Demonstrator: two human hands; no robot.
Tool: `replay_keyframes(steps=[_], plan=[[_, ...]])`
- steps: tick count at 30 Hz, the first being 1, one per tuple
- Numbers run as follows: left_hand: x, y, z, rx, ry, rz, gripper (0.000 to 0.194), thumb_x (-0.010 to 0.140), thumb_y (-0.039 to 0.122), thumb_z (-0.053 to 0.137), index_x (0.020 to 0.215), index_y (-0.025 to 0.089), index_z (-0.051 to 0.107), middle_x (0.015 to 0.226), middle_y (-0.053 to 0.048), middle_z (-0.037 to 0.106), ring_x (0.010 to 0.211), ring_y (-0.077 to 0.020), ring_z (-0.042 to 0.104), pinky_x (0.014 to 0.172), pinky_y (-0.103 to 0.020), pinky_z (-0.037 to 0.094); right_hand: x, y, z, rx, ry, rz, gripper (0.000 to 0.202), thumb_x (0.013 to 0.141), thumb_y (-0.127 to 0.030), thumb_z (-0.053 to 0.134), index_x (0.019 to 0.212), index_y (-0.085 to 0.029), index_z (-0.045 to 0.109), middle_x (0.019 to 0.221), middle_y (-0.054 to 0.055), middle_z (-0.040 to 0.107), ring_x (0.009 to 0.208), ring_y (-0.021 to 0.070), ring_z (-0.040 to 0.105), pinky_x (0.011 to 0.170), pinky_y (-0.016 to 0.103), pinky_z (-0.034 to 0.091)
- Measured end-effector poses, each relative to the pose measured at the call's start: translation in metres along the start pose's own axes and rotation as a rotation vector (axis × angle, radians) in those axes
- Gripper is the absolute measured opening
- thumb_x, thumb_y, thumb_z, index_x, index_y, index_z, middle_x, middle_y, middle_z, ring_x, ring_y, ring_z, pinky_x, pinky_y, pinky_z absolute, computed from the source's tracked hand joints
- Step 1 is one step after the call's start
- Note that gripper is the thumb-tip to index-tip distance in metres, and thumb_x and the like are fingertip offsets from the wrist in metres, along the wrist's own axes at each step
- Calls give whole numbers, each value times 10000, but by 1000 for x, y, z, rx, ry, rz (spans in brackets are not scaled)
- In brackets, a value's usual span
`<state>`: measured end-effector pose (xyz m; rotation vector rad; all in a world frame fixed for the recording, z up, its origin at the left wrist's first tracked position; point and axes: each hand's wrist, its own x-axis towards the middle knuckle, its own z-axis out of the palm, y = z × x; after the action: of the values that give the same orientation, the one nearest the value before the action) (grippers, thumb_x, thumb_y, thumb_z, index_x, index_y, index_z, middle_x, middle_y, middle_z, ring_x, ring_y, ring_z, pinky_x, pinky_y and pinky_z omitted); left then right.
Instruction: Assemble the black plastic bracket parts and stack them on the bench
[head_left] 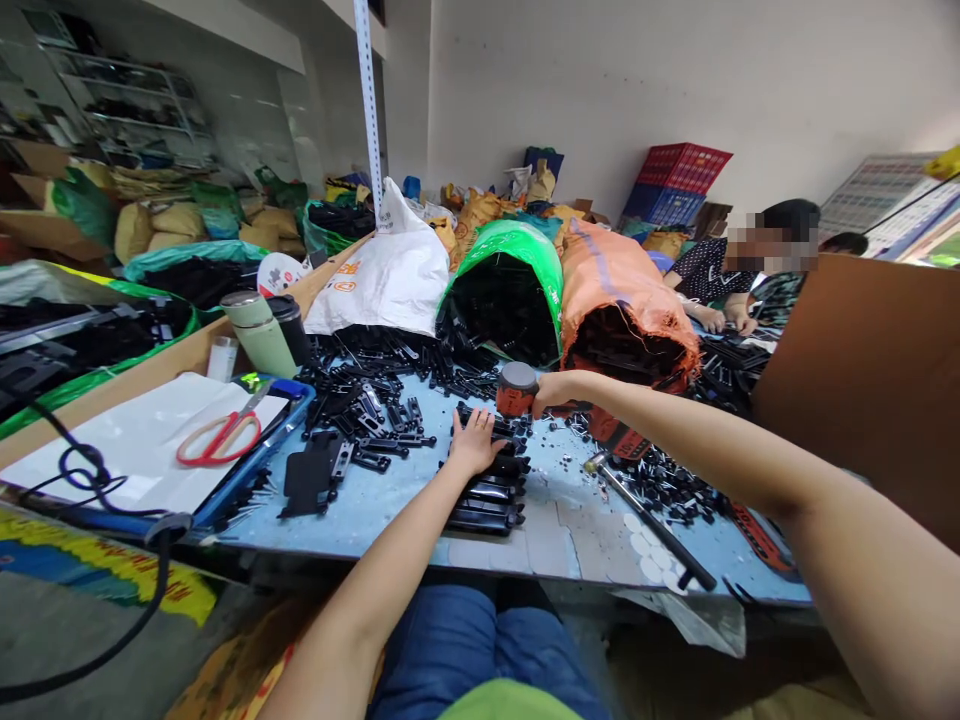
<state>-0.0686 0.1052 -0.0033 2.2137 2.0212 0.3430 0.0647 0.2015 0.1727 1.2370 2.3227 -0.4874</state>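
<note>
My left hand [474, 443] lies with its fingers spread on a row of long black parts [486, 492] laid side by side near the table's front edge. My right hand [553, 392] is wrapped round an orange and black power tool [517, 390], its round dark end toward the left, over the far end of the row. The tool's tip is hidden. Loose black parts [375, 420] lie to the left of the row, with a flat black plate [307, 482] among them. Small black pieces and screws [679, 490] are heaped on the right.
A hammer [652, 525] lies at the front right. Open white [386, 275], green [502, 290] and orange [622, 290] sacks stand behind. On the left, red scissors [219, 438] rest on paper beside a green bottle [259, 330]. A person [720, 270] sits at the far right beyond a brown board [862, 390].
</note>
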Motion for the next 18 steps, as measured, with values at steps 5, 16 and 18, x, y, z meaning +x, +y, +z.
replay_keyframes(steps=[5, 16, 18], plan=[[13, -13, 14, 12, -27, 3, 605, 885, 526, 203, 1388, 194, 251, 1459, -79, 237, 1346, -261, 149, 1031, -619, -41, 18, 18, 0, -4, -93, 1, 265, 553, -241, 667, 782, -108, 656, 577, -5, 551, 523, 135, 498, 512, 243, 408], [12, -12, 18, 28, -35, -4, 614, 883, 529, 210, 1397, 193, 234, 1467, -83, 206, 1353, -259, 127, 1036, -616, -8, 11, 28, 15, 6, -72, -23, 242, 551, -184, 616, 786, -127, 634, 589, 5, 552, 541, 155, 523, 492, 234, 408], [11, -11, 18, 26, -29, -2, 619, 882, 531, 217, 1399, 190, 228, 1468, -90, 202, 1354, -260, 120, 1038, -610, -16, 4, 28, 21, 5, -92, 0, 206, 566, -225, 610, 745, -126, 634, 564, 13, 547, 516, 164, 523, 470, 247, 410]])
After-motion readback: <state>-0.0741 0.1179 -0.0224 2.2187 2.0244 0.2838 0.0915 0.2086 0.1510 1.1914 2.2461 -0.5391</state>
